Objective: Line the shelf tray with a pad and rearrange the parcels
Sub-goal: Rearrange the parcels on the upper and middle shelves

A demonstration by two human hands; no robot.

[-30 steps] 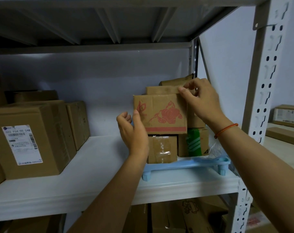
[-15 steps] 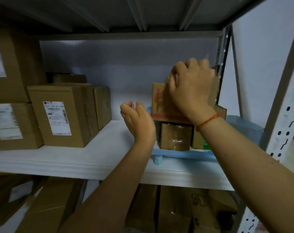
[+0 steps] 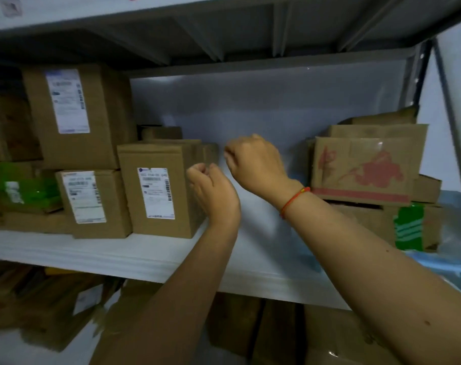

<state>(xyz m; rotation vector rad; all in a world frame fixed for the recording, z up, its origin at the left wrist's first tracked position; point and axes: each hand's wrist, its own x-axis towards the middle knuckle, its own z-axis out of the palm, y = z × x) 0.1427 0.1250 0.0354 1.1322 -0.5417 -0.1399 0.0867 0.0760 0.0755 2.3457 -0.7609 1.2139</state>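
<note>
Head view: left hand (image 3: 213,191) and right hand (image 3: 255,162) raised mid-shelf, each grip clenched on nothing, between the labelled boxes (image 3: 155,191) at left and the parcels at right. Red-printed parcel (image 3: 361,169) stacked atop others over the blue tray (image 3: 450,267), near the shelf (image 3: 134,256) right end.

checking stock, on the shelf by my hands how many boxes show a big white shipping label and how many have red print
boxes with big white shipping label: 3
box with red print: 1
total: 4
</note>
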